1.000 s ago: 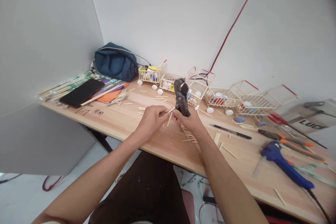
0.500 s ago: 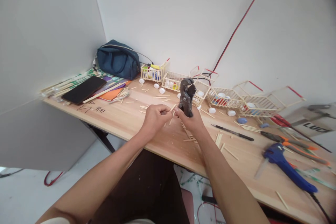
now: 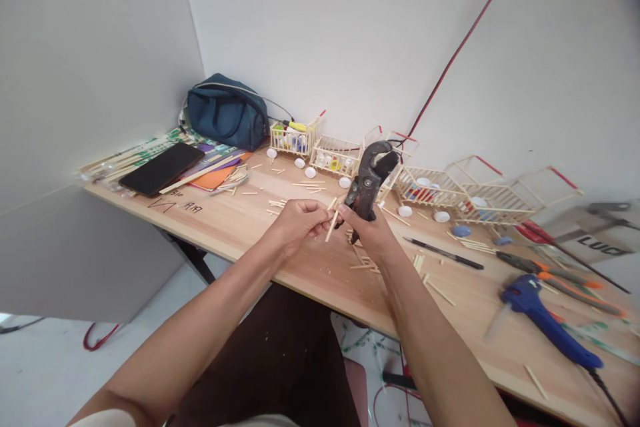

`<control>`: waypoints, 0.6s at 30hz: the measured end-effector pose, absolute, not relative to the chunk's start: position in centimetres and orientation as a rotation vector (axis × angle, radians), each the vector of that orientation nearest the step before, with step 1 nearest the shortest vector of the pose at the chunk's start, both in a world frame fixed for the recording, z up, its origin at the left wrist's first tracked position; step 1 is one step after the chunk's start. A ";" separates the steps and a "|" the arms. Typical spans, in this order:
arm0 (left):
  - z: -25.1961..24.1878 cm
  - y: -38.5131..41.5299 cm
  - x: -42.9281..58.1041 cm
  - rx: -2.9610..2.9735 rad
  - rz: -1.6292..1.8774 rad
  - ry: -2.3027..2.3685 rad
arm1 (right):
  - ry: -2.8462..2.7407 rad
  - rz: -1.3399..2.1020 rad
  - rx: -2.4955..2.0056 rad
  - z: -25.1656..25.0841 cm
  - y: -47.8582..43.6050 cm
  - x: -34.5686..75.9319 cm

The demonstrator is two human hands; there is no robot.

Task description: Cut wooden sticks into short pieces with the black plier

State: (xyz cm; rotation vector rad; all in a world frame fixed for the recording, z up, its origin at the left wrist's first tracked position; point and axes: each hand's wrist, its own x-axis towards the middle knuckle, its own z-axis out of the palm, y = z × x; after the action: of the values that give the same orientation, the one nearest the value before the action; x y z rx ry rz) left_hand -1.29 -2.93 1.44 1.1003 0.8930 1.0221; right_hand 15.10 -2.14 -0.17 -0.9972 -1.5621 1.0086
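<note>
While the left hand (image 3: 300,220) sits just below the middle of the frame, its fingertips are pinched tight on a short wooden stick (image 3: 331,225), the other fingers curled in. And the right hand (image 3: 370,237), touching it from the right, is clenched round the handles of a dark cutter (image 3: 370,180), its thumb tip meeting the stick too! The stick stands steeply tilted, top end leaning right, bottom end hanging free above the table (image 3: 240,233). The cutter's long axis climbs from lower left to upper right, its curved jaws parted and aimed toward the upper right. Over at the right edge, a grey box (image 3: 597,243) reads "LUC", with the rest cut off. Black pen marks (image 3: 185,207) on the wood at left, and I cannot read them.
</note>
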 end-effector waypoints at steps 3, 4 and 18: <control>1.4 -3.0 -1.4 1.031 0.991 0.831 | -1.498 1.094 -0.966 -0.3 -2.3 15.0; 1.4 -3.1 -1.4 1.017 0.987 0.813 | -1.481 1.115 -0.958 -0.3 -2.3 15.0; 0.5 -5.4 -5.2 1.433 0.948 0.860 | -1.912 0.828 -1.115 1.0 -3.7 13.0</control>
State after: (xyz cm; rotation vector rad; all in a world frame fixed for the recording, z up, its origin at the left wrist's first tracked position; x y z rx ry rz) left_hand -5.24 -5.35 0.51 1.4328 0.8604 0.9485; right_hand 13.04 -3.65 1.03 -1.1146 -1.9123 0.8278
